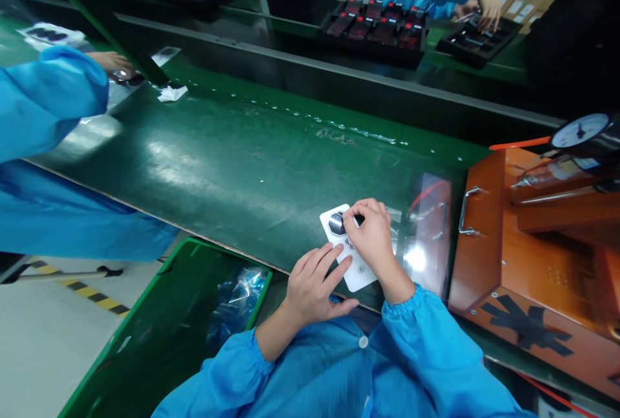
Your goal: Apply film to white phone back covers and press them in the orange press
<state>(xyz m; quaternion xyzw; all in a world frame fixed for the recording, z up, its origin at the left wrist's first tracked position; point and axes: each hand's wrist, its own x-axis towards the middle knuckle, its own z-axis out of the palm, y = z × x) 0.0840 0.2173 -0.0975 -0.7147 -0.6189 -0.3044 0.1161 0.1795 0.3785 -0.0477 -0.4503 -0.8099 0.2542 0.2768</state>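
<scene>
- White card [357, 280] lies on the green table [227, 166], left of the orange machine [527, 285];
- Left hand [312, 285] is open, fingers spread at the card's edge;
- Right hand [372, 236] bends its fingers at the card's black oval [336, 223]; whether they grip it, I cannot tell

Counted at the long green desk [242, 159]: one white rectangular panel [359, 269] bearing one dark round disc [336, 224], one blurred white piece [75, 37], one crumpled white scrap [172, 94], one orange metal machine [557, 263] with one round white-faced gauge [581, 130] and one silver handle [462, 214]. Also one green plastic bin [145, 334] and three black trays [380, 51], one holding eight red-tipped dark pieces [360, 27].
</scene>
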